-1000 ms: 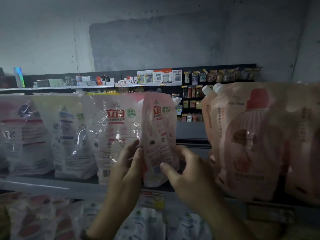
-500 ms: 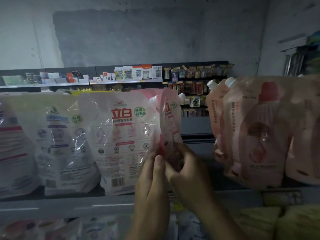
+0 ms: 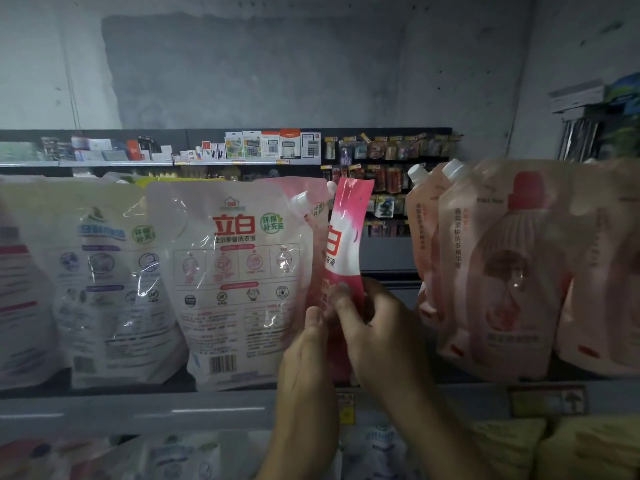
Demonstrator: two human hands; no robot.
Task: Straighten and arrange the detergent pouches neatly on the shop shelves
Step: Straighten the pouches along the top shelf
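Note:
A pink and white detergent pouch (image 3: 344, 233) stands edge-on near the middle of the shelf (image 3: 138, 410), its pink face turned to the right. My right hand (image 3: 377, 327) grips its lower part, thumb on the pink face. My left hand (image 3: 306, 368) lies with straight fingers against the pouch's left side. Just left of it a white pouch with red lettering (image 3: 239, 282) stands with its back facing me. To its left stands a white and blue pouch (image 3: 110, 285). Peach spouted pouches (image 3: 502, 271) fill the right part of the shelf.
A gap lies between the held pouch and the peach pouches. Below the shelf edge, with its price tags (image 3: 346, 407), more pouches (image 3: 180, 455) and yellow packs (image 3: 561, 448) lie on a lower shelf. A far shelf (image 3: 270, 147) holds small boxed goods.
The held pouch has turned from its printed back facing me to edge-on, its pink front swinging right. My hands closed in on its lower part. The view shifted right.

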